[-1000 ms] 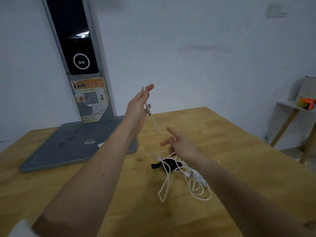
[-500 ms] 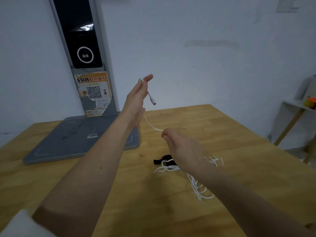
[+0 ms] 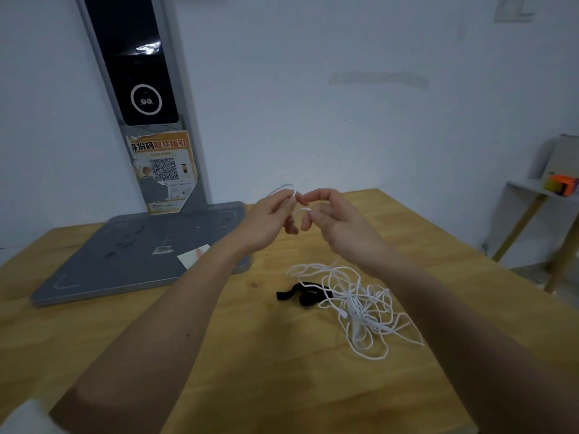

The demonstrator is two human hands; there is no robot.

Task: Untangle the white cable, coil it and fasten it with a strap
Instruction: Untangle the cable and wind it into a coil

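In the middle of the frame, above the table: both my hands are raised, fingertips almost meeting.
My left hand (image 3: 266, 219): my thumb and forefinger are pinched on a small loop of the white cable (image 3: 354, 300), which arches just above my fingertips; my other fingers curl loosely downward.
My right hand (image 3: 340, 227): my thumb and forefinger bend toward each other, with a short curve of the cable at my fingertips; whether I actually grip it there, I cannot tell.
The cable's bulk: a loose tangle lies on the wooden table (image 3: 125, 333), lower right of centre, below my right wrist; a connector end shows inside the heap.
The strap (image 3: 300, 294): black, flat on the table, touching the left edge of the tangle, partly under its strands.
Upper left of the frame: a grey stand (image 3: 131, 255) with a broad base sits on the table, its upright carrying a dark panel and an orange QR poster (image 3: 163, 170).
Far right: a small shelf (image 3: 532, 189) holds an orange object (image 3: 562, 184).
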